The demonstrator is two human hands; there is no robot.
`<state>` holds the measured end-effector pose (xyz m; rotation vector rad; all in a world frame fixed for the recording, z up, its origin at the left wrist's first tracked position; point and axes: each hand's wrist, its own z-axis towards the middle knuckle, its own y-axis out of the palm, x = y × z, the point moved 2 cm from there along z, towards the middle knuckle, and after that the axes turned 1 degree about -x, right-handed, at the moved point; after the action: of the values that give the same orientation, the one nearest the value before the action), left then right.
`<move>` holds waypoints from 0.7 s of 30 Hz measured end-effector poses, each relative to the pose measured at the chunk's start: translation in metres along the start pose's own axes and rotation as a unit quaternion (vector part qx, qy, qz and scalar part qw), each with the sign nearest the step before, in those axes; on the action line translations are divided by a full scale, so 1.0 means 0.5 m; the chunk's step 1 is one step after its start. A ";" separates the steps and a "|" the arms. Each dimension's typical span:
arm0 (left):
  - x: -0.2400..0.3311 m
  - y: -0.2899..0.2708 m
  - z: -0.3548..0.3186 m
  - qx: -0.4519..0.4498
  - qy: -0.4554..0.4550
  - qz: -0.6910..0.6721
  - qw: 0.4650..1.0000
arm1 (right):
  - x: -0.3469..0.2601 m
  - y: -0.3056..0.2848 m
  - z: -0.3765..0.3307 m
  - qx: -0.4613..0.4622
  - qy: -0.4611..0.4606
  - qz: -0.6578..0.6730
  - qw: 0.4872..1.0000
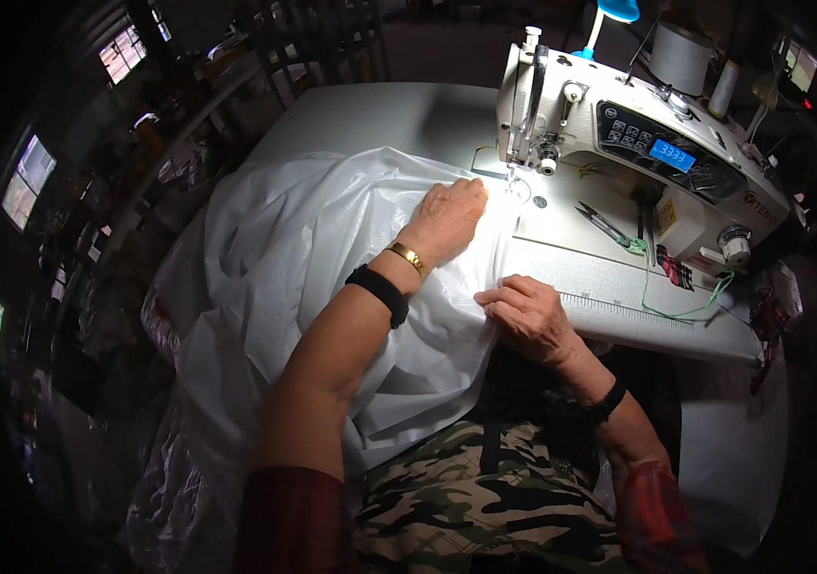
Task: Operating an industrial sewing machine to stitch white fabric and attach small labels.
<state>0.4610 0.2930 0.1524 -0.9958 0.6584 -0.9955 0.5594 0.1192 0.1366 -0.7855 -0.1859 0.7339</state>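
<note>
A large sheet of thin white fabric [284,249] lies over the left half of the sewing table and spills down past its front edge. My left hand [447,218] rests flat on the fabric, fingertips close to the needle of the white sewing machine [619,134]. My right hand [528,314] pinches the fabric's edge near the table's front, beside a printed ruler strip [619,311]. Both wrists wear a black band, and the left also has a gold bracelet.
Small scissors [604,225] lie on the machine bed right of the needle. Green thread [686,306] trails across the table [370,120]. Thread cones [681,57] stand behind the machine. A blue lamp [616,11] hangs above. Dark clutter and windows lie to the left.
</note>
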 end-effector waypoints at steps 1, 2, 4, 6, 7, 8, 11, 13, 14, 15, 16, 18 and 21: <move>0.001 -0.002 0.005 -0.018 -0.009 0.009 1.000 | -0.009 0.002 0.005 0.000 0.001 -0.002 1.000; 0.002 -0.002 0.011 -0.018 -0.007 0.008 1.000 | -0.022 0.008 0.013 0.000 0.006 0.007 1.000; -0.005 -0.003 0.021 -0.048 -0.049 0.008 0.998 | -0.043 0.039 0.018 0.039 0.013 0.012 0.999; -0.014 0.002 0.026 -0.040 -0.054 0.016 0.998 | -0.043 0.053 0.003 0.065 0.038 0.040 0.996; -0.013 -0.001 0.031 -0.032 -0.058 0.018 0.998 | -0.041 0.051 0.001 0.069 0.039 0.040 0.996; -0.010 -0.003 0.037 -0.033 -0.055 0.021 0.998 | -0.040 0.047 -0.002 0.077 0.040 0.066 0.994; 0.019 -0.009 0.065 -0.060 -0.033 0.091 0.993 | -0.030 0.050 -0.011 0.090 0.034 0.091 0.991; 0.058 -0.015 0.056 0.060 -0.049 0.010 0.997 | -0.029 0.050 -0.011 0.094 0.026 0.092 0.991; 0.069 -0.008 0.054 0.035 -0.080 -0.076 0.993 | -0.031 0.047 -0.009 0.094 0.026 0.093 0.991; 0.079 -0.004 0.058 0.018 -0.104 -0.101 0.989 | -0.031 0.044 -0.008 0.094 0.026 0.094 0.991; 0.087 -0.004 0.060 0.001 -0.128 -0.126 0.984 | -0.030 0.043 -0.010 0.098 0.029 0.093 0.991; 0.098 -0.008 0.060 -0.027 -0.117 -0.109 0.987 | -0.027 0.042 -0.014 0.081 0.033 0.091 0.992; 0.093 0.005 0.064 -0.052 -0.108 -0.074 0.990 | -0.029 0.049 -0.010 0.077 0.032 0.100 0.991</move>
<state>0.5077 0.2632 0.1626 -1.2389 0.4644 -0.9713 0.5380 0.1184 0.1175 -0.6849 0.0088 0.8997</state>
